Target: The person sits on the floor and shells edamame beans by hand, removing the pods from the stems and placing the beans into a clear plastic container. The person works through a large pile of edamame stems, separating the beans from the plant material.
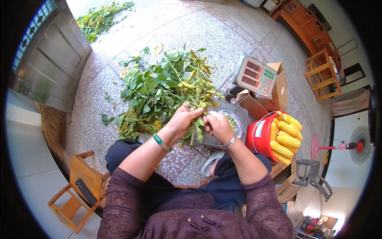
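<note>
My left hand [180, 121] grips the stem of an uprooted soybean plant [197, 80], hung with plump green and yellowing pods. Close beside it, my right hand [220, 126] pinches a green pod [205, 113] low on the stem. More pods [199, 131] dangle between the two hands. Partly behind my right hand, a clear plastic container [239, 118] holds small green beans or pods [231, 122]; it rests on a grey tray [242, 111]. A leafy heap of soybean plants [149, 86] lies on the floor to the left.
A digital scale display [256, 74] stands before a cardboard box [279, 86]. To my right is a red bucket [259, 136] full of corn cobs [288, 139]. A wooden chair [79, 176] bearing a phone [86, 191] stands at left, and a metal door [56, 56] beyond.
</note>
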Motion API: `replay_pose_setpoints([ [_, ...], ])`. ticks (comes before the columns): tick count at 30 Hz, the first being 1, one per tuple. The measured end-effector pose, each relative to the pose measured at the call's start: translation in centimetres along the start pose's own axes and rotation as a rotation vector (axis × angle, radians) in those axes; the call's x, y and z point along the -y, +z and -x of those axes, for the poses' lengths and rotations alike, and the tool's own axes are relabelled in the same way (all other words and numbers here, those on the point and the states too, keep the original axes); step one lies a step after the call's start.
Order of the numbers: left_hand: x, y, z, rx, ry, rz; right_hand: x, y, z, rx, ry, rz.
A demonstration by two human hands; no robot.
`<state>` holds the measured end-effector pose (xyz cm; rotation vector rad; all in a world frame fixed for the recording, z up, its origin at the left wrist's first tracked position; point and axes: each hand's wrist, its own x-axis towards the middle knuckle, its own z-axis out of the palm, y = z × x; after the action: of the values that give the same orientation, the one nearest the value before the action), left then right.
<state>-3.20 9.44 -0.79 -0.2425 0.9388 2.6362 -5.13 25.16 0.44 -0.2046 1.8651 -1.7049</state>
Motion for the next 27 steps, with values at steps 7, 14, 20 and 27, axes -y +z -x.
replay_pose_setpoints([
  [7, -0.2, 0.3, 0.1, 0.061, -0.005, 0.094, 0.6, 0.8, -0.2, -0.184, -0.382, 0.583],
  [14, 0.6, -0.1, -0.3, -0.023, 0.068, -0.047, -0.4, 0.6, 0.0, -0.285, -0.419, 0.691],
  [20, 0.8, -0.2, -0.4, -0.015, 0.090, -0.104, 1.0, -0.1, 0.1, -0.107, 0.161, -0.137],
  [27, 1.2, -0.4, -0.4, -0.094, 0.108, -0.125, 1.2, -0.8, -0.2, 0.004, 0.301, -0.279],
])
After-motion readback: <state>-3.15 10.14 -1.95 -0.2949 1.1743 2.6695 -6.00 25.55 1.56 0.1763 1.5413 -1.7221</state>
